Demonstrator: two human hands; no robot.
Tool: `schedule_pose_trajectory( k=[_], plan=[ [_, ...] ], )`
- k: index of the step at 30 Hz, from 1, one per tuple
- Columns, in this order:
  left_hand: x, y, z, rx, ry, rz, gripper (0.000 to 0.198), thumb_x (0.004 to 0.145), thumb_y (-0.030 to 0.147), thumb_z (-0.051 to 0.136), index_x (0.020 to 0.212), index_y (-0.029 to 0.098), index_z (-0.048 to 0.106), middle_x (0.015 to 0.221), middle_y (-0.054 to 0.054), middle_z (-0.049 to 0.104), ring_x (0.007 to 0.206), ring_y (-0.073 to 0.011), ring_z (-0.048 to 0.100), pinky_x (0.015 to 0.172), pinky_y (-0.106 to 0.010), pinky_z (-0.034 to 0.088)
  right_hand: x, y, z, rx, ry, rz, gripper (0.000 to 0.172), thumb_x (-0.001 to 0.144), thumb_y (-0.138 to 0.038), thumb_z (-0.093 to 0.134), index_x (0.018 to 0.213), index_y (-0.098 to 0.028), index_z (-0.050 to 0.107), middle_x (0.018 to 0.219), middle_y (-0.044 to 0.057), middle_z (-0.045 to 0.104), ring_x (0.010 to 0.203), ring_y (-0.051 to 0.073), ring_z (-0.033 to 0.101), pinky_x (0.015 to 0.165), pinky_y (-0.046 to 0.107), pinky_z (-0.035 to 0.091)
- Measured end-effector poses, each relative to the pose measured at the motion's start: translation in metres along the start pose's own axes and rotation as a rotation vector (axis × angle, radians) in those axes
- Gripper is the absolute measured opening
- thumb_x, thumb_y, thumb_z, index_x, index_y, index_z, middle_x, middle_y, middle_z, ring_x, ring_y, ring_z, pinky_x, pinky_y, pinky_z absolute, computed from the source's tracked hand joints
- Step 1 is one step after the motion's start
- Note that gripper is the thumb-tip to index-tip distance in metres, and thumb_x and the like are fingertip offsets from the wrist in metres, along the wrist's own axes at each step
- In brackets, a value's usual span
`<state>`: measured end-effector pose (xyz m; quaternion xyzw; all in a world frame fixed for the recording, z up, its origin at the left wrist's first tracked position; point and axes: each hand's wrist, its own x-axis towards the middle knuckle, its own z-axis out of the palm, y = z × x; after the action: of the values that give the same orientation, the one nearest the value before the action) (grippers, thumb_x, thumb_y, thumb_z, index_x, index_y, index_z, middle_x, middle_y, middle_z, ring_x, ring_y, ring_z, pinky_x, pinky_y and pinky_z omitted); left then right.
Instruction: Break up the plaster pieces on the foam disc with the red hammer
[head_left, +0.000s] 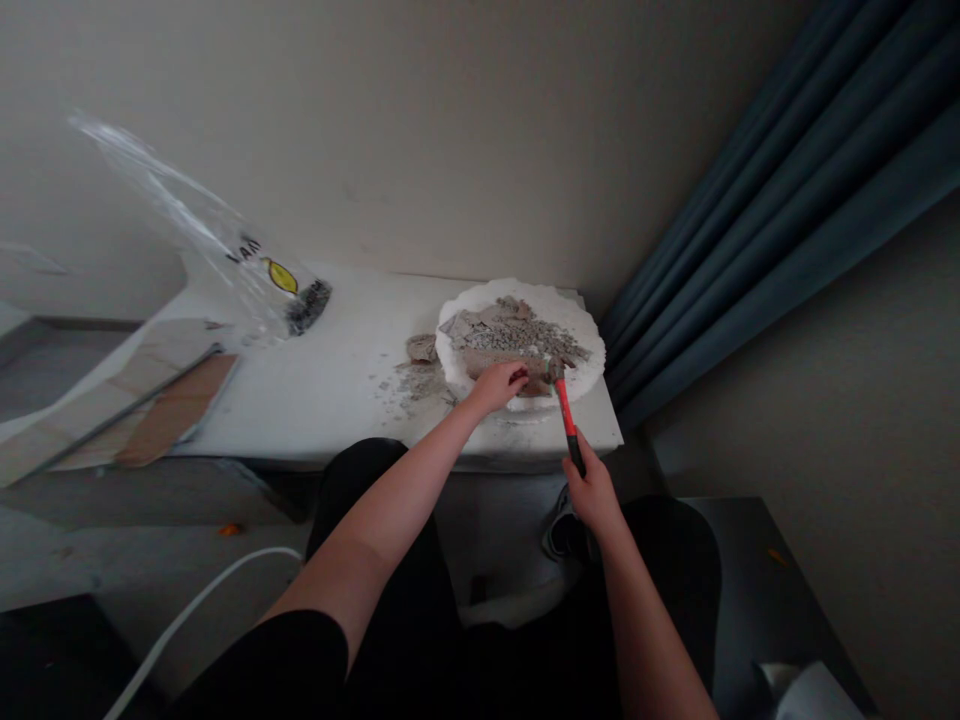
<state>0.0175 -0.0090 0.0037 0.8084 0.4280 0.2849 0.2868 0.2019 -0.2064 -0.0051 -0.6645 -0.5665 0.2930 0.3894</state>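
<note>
Two arms [409, 492] extended, right grip [592, 490] around hammer [565, 402], left grip [498, 386] curled at rubble [517, 333] — its hold unclear

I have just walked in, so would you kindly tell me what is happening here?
A person's right hand holds a red-and-black hammer, its head at the broken grey-brown rubble on a white, rough-edged slab. The left hand is at the near side of the rubble; whether it grasps a piece is unclear. Loose crumbs lie on the white table left of the slab. Farther left is a clear plastic bag with dark contents.
</note>
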Motion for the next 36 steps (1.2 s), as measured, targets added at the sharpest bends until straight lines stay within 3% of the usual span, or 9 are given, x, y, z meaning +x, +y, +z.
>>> schedule_pose_trajectory(
  k=[9, 13, 17, 24, 36],
  plan=[
    [-0.001, 0.000, 0.001, -0.007, -0.010, 0.018, 0.021, 0.089, 0.030, 0.054, 0.101, 0.019, 0.068, 0.091, -0.004, 0.073, 0.082, -0.0185, 0.066, 0.079, -0.031, 0.050, -0.001, 0.002, 0.000, -0.031, -0.021, 0.005, 0.064, 0.091, -0.030, 0.049, 0.152, -0.015, 0.037, 0.145, 0.012, 0.052, 0.135, 0.026, 0.048, 0.114, 0.044, 0.036],
    [-0.002, -0.003, 0.006, -0.035, 0.014, 0.005, 0.026, 0.088, 0.027, 0.055, 0.111, 0.019, 0.065, 0.096, -0.005, 0.073, 0.086, -0.0183, 0.067, 0.081, -0.031, 0.051, 0.001, 0.000, -0.001, -0.023, -0.015, -0.007, 0.063, 0.091, -0.030, 0.049, 0.151, -0.016, 0.038, 0.146, 0.011, 0.051, 0.135, 0.026, 0.047, 0.114, 0.044, 0.035],
    [-0.003, -0.002, 0.009, -0.081, 0.065, -0.022, 0.038, 0.085, 0.022, 0.058, 0.123, 0.018, 0.056, 0.093, -0.005, 0.073, 0.084, -0.0174, 0.068, 0.081, -0.032, 0.052, 0.001, -0.015, -0.007, -0.030, -0.012, -0.034, 0.061, 0.092, -0.032, 0.050, 0.150, -0.016, 0.041, 0.145, 0.011, 0.052, 0.135, 0.026, 0.048, 0.114, 0.045, 0.035],
    [-0.007, 0.001, 0.010, -0.162, 0.137, -0.009, 0.038, 0.082, 0.020, 0.063, 0.118, 0.017, 0.052, 0.089, -0.003, 0.069, 0.078, -0.0147, 0.066, 0.074, -0.028, 0.051, -0.007, -0.051, -0.014, 0.011, 0.008, -0.092, 0.060, 0.095, -0.037, 0.047, 0.151, -0.015, 0.039, 0.147, 0.011, 0.050, 0.137, 0.025, 0.045, 0.115, 0.042, 0.034],
    [-0.007, -0.006, 0.016, -0.188, 0.135, 0.003, 0.040, 0.082, 0.023, 0.064, 0.118, 0.019, 0.047, 0.086, -0.001, 0.071, 0.076, -0.0142, 0.067, 0.070, -0.027, 0.049, -0.012, -0.063, -0.017, -0.056, -0.081, -0.048, 0.059, 0.095, -0.033, 0.047, 0.151, -0.017, 0.039, 0.141, 0.012, 0.056, 0.132, 0.027, 0.051, 0.111, 0.044, 0.038]
  ],
)
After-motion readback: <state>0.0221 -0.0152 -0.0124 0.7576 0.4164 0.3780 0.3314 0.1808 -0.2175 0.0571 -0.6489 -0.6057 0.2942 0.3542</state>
